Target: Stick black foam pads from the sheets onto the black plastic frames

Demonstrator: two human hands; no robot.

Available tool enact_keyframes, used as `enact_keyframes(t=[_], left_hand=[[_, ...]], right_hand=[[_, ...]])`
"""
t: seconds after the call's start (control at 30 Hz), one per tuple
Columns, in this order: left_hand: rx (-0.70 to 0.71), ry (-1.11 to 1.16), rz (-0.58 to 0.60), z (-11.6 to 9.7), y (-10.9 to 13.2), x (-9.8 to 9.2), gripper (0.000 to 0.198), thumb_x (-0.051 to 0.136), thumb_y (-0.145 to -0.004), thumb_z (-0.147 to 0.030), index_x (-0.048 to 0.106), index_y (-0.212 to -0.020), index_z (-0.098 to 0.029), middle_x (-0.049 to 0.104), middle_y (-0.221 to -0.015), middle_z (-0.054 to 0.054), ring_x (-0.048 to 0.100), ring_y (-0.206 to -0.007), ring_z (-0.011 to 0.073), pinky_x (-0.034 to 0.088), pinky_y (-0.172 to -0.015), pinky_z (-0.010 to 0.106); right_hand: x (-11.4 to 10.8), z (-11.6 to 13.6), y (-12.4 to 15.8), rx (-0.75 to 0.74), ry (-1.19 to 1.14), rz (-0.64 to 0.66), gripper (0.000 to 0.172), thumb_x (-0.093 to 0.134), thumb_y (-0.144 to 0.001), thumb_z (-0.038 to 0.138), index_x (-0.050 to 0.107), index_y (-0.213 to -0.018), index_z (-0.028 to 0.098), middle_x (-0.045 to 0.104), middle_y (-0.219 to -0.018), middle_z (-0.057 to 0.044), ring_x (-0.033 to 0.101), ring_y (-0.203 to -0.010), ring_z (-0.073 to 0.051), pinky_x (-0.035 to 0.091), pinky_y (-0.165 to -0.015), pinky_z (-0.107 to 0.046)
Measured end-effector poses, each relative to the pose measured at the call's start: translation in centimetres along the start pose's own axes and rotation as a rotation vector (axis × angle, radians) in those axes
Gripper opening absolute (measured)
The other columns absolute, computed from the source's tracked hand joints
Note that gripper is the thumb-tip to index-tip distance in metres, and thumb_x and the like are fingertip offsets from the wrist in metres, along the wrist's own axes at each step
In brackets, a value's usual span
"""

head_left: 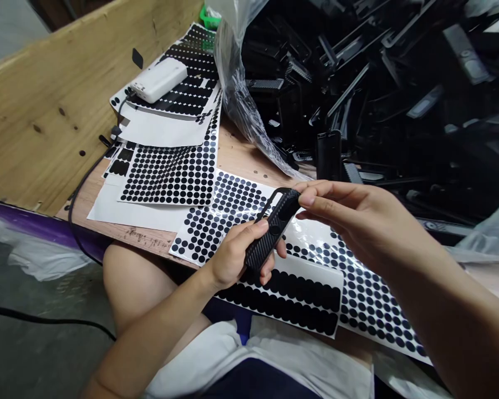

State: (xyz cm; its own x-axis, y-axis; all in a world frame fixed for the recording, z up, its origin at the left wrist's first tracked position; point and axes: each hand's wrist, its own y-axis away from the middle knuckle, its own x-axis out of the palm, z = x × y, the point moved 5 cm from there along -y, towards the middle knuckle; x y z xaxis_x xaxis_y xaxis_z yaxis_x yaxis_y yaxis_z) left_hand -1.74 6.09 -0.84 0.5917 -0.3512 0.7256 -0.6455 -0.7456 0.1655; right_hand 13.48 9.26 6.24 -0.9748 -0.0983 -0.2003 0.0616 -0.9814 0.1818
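My left hand [239, 252] is wrapped around the lower end of a long black plastic part with a carbon-weave pattern [274, 224], held tilted above the table. My right hand [349, 213] comes in from the right with its fingertips pinched against the part's upper end. Whether a small sticker is under those fingers I cannot tell. Directly below lie a sheet of round black stickers [216, 221] and a sheet of larger oval black pads [299, 296].
More sticker sheets [170, 172] spread toward the back left, with a white power bank [158, 80] and its black cable [83, 183] on them. A clear plastic bag [241, 105] full of black plastic parts [378, 83] fills the right. A wooden board [45, 100] walls the left.
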Motion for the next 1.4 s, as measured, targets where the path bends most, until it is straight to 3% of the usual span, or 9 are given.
enact_keyframes(t=[0.27, 0.5, 1.0, 1.07, 1.13, 1.23, 1.27, 1.33, 1.4], left_hand=[[-0.007, -0.007, -0.001, -0.1, 0.0, 0.0, 0.044, 0.058, -0.093, -0.053, 0.064, -0.080, -0.012, 0.064, -0.076, 0.005, 0.053, -0.043, 0.0078, 0.048, -0.039, 0.022], [-0.050, -0.085, 0.015, 0.1, 0.2, -0.1, 0.050, 0.049, -0.097, -0.056, 0.066, -0.079, -0.013, 0.054, -0.049, 0.001, 0.051, -0.039, 0.0108, 0.046, -0.041, 0.022], [-0.060, -0.092, -0.014, -0.1, 0.3, 0.0, 0.050, 0.053, -0.094, -0.057, 0.066, -0.076, -0.012, 0.053, -0.047, 0.001, 0.048, -0.037, 0.0103, 0.045, -0.040, 0.022], [-0.059, -0.094, -0.015, -0.1, 0.2, 0.0, 0.050, 0.053, -0.094, -0.057, 0.066, -0.076, -0.012, 0.053, -0.047, 0.001, 0.048, -0.038, 0.0101, 0.045, -0.040, 0.022], [-0.047, -0.093, -0.032, 0.0, 0.2, -0.1, 0.050, 0.054, -0.094, -0.058, 0.065, -0.077, -0.012, 0.055, -0.051, 0.001, 0.048, -0.038, 0.0101, 0.045, -0.040, 0.022], [-0.020, -0.123, -0.049, 0.2, 0.1, -0.4, 0.050, 0.053, -0.095, -0.058, 0.065, -0.079, -0.013, 0.056, -0.054, 0.001, 0.049, -0.039, 0.0102, 0.046, -0.040, 0.022], [-0.011, -0.141, -0.049, 0.3, 0.1, -0.5, 0.049, 0.053, -0.096, -0.058, 0.064, -0.080, -0.013, 0.057, -0.054, 0.001, 0.049, -0.040, 0.0105, 0.046, -0.041, 0.022], [-0.007, -0.165, -0.047, 0.5, 0.1, -0.7, 0.048, 0.051, -0.097, -0.058, 0.064, -0.082, -0.014, 0.057, -0.054, 0.001, 0.051, -0.042, 0.0116, 0.047, -0.042, 0.023], [0.007, -0.165, -0.054, 0.6, 0.2, -0.8, 0.048, 0.051, -0.097, -0.059, 0.064, -0.083, -0.015, 0.057, -0.056, 0.001, 0.053, -0.044, 0.0126, 0.049, -0.043, 0.024]], right_hand=[[-0.3, 0.0, 0.1, -0.065, 0.138, -0.012, 0.034, 0.081, -0.079, 0.058, 0.077, -0.080, 0.024, 0.075, -0.097, -0.005, 0.066, -0.088, -0.024, 0.054, -0.083, -0.040], [0.1, 1.0, 0.4, -0.170, 0.236, -0.081, 0.029, 0.079, -0.081, 0.053, 0.075, -0.081, 0.024, 0.077, -0.099, -0.006, 0.071, -0.096, -0.027, 0.058, -0.088, -0.041], [0.4, 1.8, 0.7, -0.288, 0.409, -0.114, 0.015, 0.072, -0.088, 0.040, 0.074, -0.088, 0.026, 0.079, -0.093, -0.004, 0.073, -0.082, -0.024, 0.062, -0.082, -0.042], [0.6, 1.7, 0.9, -0.332, 0.471, -0.122, 0.016, 0.070, -0.091, 0.041, 0.073, -0.089, 0.026, 0.078, -0.098, -0.006, 0.073, -0.090, -0.027, 0.061, -0.084, -0.045], [0.5, 2.0, 1.3, -0.427, 0.570, -0.217, 0.018, 0.071, -0.090, 0.042, 0.074, -0.097, 0.025, 0.072, -0.120, -0.011, 0.069, -0.109, -0.032, 0.058, -0.092, -0.051], [0.4, 2.1, 1.6, -0.504, 0.614, -0.302, 0.053, 0.076, -0.086, 0.045, 0.063, -0.133, 0.026, 0.053, -0.148, -0.015, 0.059, -0.127, -0.036, 0.055, -0.099, -0.055], [0.5, 2.0, 1.3, -0.491, 0.594, -0.253, 0.062, 0.076, -0.086, 0.047, 0.057, -0.142, 0.027, 0.054, -0.147, -0.015, 0.060, -0.125, -0.035, 0.056, -0.099, -0.054], [0.4, 1.4, -0.1, -0.436, 0.575, -0.140, 0.058, 0.070, -0.090, 0.051, 0.057, -0.141, 0.027, 0.064, -0.136, -0.014, 0.065, -0.116, -0.032, 0.057, -0.095, -0.052], [-1.0, 0.9, -2.1, -0.392, 0.653, -0.239, 0.045, 0.063, -0.094, 0.053, 0.066, -0.127, 0.022, 0.070, -0.123, -0.015, 0.066, -0.110, -0.033, 0.055, -0.094, -0.055]])
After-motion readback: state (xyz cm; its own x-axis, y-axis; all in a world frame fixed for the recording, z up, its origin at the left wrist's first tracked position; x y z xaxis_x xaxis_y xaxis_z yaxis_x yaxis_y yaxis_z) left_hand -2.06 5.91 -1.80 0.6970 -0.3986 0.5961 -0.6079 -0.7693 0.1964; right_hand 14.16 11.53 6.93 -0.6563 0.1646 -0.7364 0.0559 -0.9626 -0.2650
